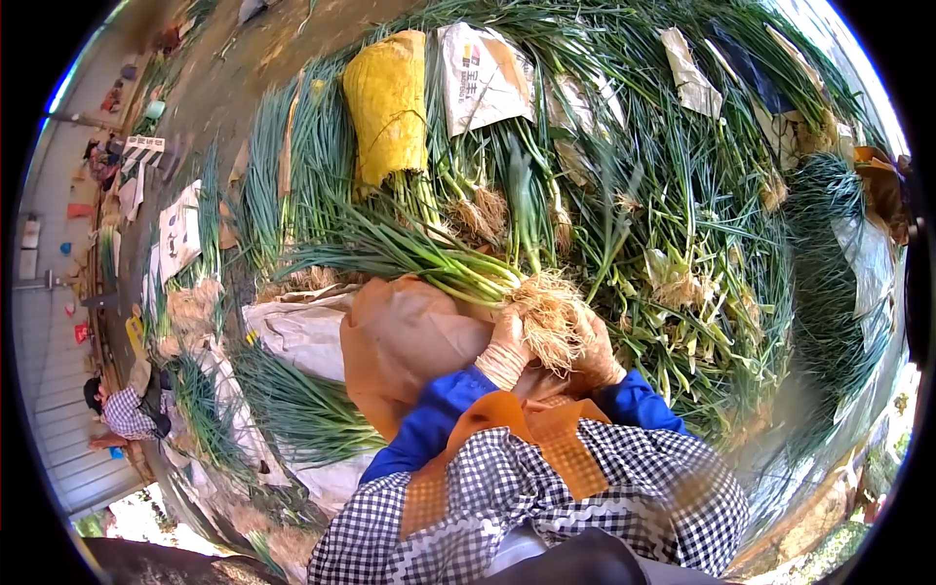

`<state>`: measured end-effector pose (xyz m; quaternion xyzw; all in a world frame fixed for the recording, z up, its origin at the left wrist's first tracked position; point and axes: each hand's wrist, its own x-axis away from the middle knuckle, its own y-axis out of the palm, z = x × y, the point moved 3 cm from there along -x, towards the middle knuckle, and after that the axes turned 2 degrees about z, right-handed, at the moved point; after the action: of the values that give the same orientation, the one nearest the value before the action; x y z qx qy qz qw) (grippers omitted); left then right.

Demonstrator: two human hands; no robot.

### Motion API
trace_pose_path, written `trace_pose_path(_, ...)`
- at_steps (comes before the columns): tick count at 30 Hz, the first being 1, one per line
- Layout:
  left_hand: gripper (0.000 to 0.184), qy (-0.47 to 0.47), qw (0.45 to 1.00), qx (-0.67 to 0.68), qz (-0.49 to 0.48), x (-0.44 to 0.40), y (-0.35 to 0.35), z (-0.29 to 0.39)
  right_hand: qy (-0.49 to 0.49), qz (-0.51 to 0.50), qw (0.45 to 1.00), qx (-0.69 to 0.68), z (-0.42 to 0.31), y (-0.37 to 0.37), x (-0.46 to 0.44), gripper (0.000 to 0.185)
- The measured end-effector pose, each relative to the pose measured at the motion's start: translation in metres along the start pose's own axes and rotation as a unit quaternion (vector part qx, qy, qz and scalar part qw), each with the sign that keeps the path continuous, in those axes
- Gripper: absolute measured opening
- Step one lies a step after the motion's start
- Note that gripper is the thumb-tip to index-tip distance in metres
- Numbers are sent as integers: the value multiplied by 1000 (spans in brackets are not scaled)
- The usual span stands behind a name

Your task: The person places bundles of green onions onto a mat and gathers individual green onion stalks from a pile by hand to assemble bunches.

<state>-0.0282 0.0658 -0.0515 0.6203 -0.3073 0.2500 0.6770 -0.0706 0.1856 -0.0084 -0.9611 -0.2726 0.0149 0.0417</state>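
Observation:
A bunch of green onions (pixel 478 276) lies across my lap, its leaves pointing left and its pale, tangled roots (pixel 548 317) facing me. My left hand (pixel 507 343) is closed round the bunch near the root end. On the right side of the roots, my right hand (pixel 597 353) is curled against them, its fingertips partly hidden by the roots. Beneath the bunch, a brown-orange apron (pixel 405 336) covers my lap. Loose green onions with roots and peeled leaves (pixel 673 283) lie just to the right.
A yellow sack (pixel 390 107) and a white printed sack (pixel 483 78) lie on green onions ahead. More green onions (pixel 302 405) rest at left beside a pale sack (pixel 302 331). Another person (pixel 127 411) in a checked top is at far left.

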Motion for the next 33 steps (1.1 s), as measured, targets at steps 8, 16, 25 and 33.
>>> trace_pose_path(8,31,81,996,-29,17,-2,17,55,98,207,973,29,-37,-68,30,44)
trace_pose_path(16,31,17,994,-48,-101,2,-10,25,37,-12,941,337,-13,-68,-110,33)
trace_pose_path(25,32,74,995,-25,-62,-4,-5,33,-191,-231,898,321,6,0,-78,13)
trace_pose_path(33,32,99,993,-11,-68,-2,9,48,151,-30,866,476,28,-101,-108,33)
